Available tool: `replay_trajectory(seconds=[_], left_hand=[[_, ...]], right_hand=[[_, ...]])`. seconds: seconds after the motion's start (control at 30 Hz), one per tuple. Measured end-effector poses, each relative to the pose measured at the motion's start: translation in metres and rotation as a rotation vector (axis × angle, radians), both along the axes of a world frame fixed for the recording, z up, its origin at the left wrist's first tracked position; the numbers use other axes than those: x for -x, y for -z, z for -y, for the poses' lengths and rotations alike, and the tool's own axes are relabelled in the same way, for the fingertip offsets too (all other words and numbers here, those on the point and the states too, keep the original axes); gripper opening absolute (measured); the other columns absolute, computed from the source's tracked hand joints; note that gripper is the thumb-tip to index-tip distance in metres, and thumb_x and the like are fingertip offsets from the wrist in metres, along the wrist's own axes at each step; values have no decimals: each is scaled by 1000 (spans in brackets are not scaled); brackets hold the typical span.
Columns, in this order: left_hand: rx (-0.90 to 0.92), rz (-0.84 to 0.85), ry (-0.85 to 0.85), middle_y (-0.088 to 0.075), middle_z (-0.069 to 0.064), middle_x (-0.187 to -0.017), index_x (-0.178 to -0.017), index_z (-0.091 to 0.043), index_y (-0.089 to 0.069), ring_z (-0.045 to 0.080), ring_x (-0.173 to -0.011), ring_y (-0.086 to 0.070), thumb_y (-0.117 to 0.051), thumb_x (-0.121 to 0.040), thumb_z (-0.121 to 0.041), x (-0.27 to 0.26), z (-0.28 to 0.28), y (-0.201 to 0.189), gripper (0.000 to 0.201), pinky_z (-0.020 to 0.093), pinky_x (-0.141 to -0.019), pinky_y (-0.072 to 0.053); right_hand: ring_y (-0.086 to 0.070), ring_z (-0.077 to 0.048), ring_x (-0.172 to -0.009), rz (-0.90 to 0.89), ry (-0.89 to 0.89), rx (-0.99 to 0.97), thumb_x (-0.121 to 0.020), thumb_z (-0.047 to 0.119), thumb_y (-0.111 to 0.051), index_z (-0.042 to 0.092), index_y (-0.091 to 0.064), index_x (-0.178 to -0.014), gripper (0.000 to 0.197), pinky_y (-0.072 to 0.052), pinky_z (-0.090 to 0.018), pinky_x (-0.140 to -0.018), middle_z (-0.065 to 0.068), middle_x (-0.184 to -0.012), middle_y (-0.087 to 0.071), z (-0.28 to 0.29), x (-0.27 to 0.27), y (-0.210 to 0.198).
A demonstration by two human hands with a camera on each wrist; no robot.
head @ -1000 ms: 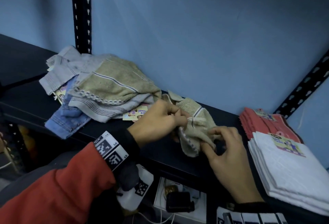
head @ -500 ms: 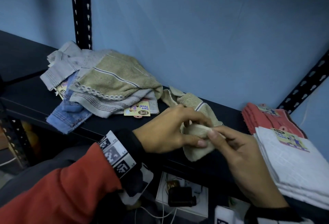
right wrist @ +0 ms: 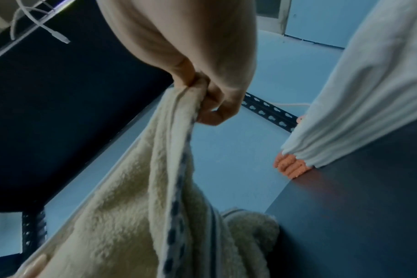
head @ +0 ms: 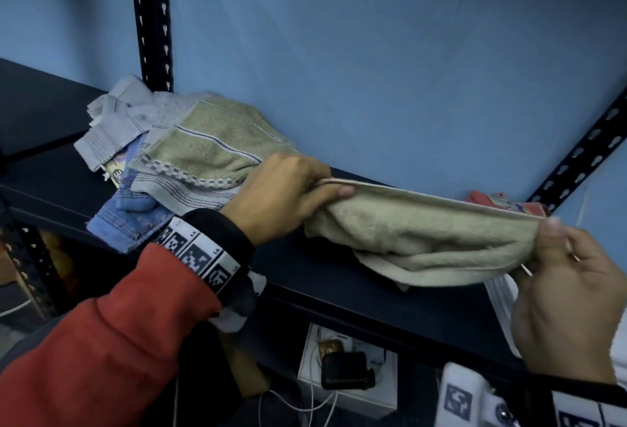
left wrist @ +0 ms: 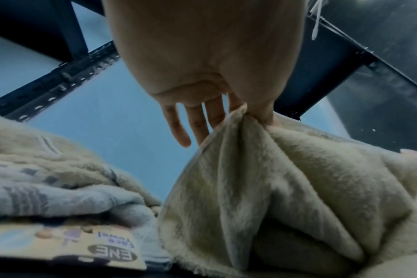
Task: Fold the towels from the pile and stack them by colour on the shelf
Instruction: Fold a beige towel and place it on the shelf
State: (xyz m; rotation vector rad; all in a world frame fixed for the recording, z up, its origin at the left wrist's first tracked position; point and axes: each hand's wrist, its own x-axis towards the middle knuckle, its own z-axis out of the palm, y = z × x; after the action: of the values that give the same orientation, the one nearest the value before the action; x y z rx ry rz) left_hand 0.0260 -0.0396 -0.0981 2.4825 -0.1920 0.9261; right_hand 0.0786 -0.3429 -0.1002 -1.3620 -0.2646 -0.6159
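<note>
You are pinching the beige towel [head: 417, 233] at opposite corners, left hand [head: 281, 192] and right hand [head: 570, 294] fingers clamping its edge, holding it taut above the shelf [head: 339, 291], apparently for folding.

dim, bluish light throughout; wrist views soft and blurred up close, edges bent by wide-angle distortion.

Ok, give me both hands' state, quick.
Left hand: pinching one end of the beige towel.
Right hand: pinching its other end.
</note>
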Motion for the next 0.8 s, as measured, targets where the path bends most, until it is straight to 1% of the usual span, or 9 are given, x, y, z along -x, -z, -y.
replay_trajectory(seconds=[0.17, 0.23, 0.3, 0.37, 0.47, 0.53, 0.63, 0.73, 0.8], left_hand=[[223, 77, 81, -44, 3, -55, -62, -21, -49, 16, -55, -45, -63, -97, -48, 10, 12, -8, 47, 26, -54, -34], [217, 85, 192, -59, -2, -61, -75, -23, -68, 12, -60, -55, -65, -98, -38, 17, 32, -13, 28, 25, -58, -41], [186, 74, 314, -72, -7, -76, -94, -21, -77, 4, -70, -65, -66, -98, -33, 21, 51, -14, 16, 26, -66, -49], [152, 62, 364, -74, -12, -81, -101, -20, -77, -5, -73, -65, -68, -97, -32, 19, 56, -11, 15, 20, -67, -48], [54, -39, 301, -62, -17, -68, -98, -24, -73, -8, -64, -55, -70, -93, -37, 13, 40, -3, 15, 16, -60, -37], [16, -110, 224, -60, -13, -65, -92, -25, -72, -1, -63, -55, -66, -91, -45, 8, 24, 2, 21, 25, -58, -40], [77, -62, 106, -64, -10, -71, -88, -24, -71, 5, -67, -57, -64, -90, -46, 4, 4, -1, 23, 28, -63, -43], [166, 18, 61, -63, -14, -70, -88, -22, -70, 1, -66, -57, -70, -94, -34, 7, 4, -8, 13, 17, -60, -36], [188, 46, 136, -64, -12, -69, -92, -20, -71, -2, -64, -56, -72, -94, -27, 13, 20, -11, 8, 11, -60, -35]], right_hand=[[-67, -32, -106, 44, -22, 151, -80, 60, -74, 22, -68, -101, 44, -50, -60, -99, -18, -111, -70, -9, 12, -5], [-66, -11, -104, 111, -190, 413, -80, 48, -80, 23, -65, -115, 46, -53, -35, -97, 10, -111, -70, -26, 28, -10], [-64, 1, -88, 103, -376, 642, -82, 29, -82, 24, -67, -117, 39, -49, -14, -82, 20, -97, -70, -47, 40, -8], [-63, 0, -75, 119, -427, 690, -90, 11, -73, 18, -72, -97, 10, -48, -16, -71, 6, -83, -72, -56, 41, -2], [-60, -10, -69, 104, -281, 529, -93, 4, -67, 12, -67, -83, 13, -50, -25, -68, -5, -76, -69, -43, 27, -4], [-63, -16, -76, 77, -176, 400, -93, 11, -68, 10, -68, -89, 5, -54, -38, -76, -8, -84, -71, -26, 18, -8], [-67, -21, -86, -21, -8, 194, -83, 37, -71, 17, -72, -92, 21, -56, -54, -91, -8, -94, -74, -7, 10, -7], [-67, -11, -84, -25, 47, 263, -77, 38, -74, 24, -68, -95, 23, -58, -40, -83, -1, -98, -75, -5, 12, -8], [-66, -3, -104, 29, -96, 474, -81, 24, -84, 25, -65, -117, 42, -53, -27, -90, 10, -117, -71, -16, 20, -9]])
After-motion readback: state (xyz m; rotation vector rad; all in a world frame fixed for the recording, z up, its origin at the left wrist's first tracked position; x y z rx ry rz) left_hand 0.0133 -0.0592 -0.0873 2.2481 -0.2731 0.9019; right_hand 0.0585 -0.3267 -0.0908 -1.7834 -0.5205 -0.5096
